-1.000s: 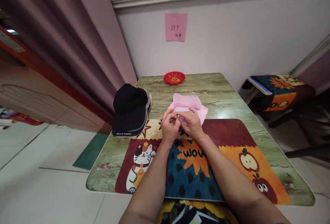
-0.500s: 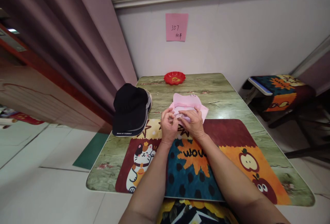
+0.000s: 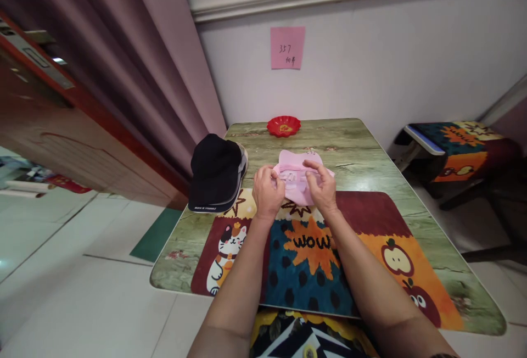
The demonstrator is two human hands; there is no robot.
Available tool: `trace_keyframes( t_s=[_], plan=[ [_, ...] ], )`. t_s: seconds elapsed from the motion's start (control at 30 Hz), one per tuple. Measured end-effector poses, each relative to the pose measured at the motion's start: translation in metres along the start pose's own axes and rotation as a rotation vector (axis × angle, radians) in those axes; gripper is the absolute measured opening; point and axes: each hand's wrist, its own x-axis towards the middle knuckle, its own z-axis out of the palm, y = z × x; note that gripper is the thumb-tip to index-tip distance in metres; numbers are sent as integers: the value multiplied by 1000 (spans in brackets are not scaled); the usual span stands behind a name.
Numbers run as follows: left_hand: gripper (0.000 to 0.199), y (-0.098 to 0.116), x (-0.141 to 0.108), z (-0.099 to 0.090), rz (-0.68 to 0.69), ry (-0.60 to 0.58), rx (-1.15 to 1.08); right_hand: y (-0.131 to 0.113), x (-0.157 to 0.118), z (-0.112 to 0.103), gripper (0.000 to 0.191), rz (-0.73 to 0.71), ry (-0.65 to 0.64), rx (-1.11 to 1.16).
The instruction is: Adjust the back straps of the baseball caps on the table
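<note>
A pink cap (image 3: 301,193) lies between my hands at the far edge of the printed mat, its inner side partly showing with a whitish label. My left hand (image 3: 268,189) pinches the cap's left edge with curled fingers. On the right side, my right hand (image 3: 321,185) holds the cap's edge between thumb and fingers. Black caps (image 3: 216,168), stacked with a lighter one beneath, rest on the table left of my left hand.
A red scalloped dish (image 3: 284,126) stands near the back edge of the wooden-patterned table (image 3: 354,144). A pink note (image 3: 287,48) is on the wall. Another mat-covered surface (image 3: 461,144) is at the right, a curtain at the left.
My hands have moved apart, from close together at the cap's middle to its two sides. More of the cap's inside shows. The whole view has shifted slightly.
</note>
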Motion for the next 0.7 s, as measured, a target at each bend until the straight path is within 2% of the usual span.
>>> trace_keyframes(
  t_s=[0.07, 0.13, 0.3, 0.47, 0.63, 0.7],
  plan=[
    [15, 5, 8, -3, -60, -69, -12, -1, 15, -6, 26, 123, 72, 87],
    [13, 8, 15, -5, -137, -128, -77, -2, 31, -11, 25, 202, 21, 149],
    [7, 11, 26, -4, -349, -212, -338, -8, 49, -18, 27, 251, -407, 121],
    [3, 18, 37, -5, -507, -315, -567, -7, 44, -16, 32, 204, -639, 15],
    [4, 23, 48, -5, -516, -366, -616, -2, 44, -13, 42, 191, -694, 71],
    [5, 24, 44, -3, -525, -344, -635, -2, 44, -13, 39, 163, -682, 95]
  ],
)
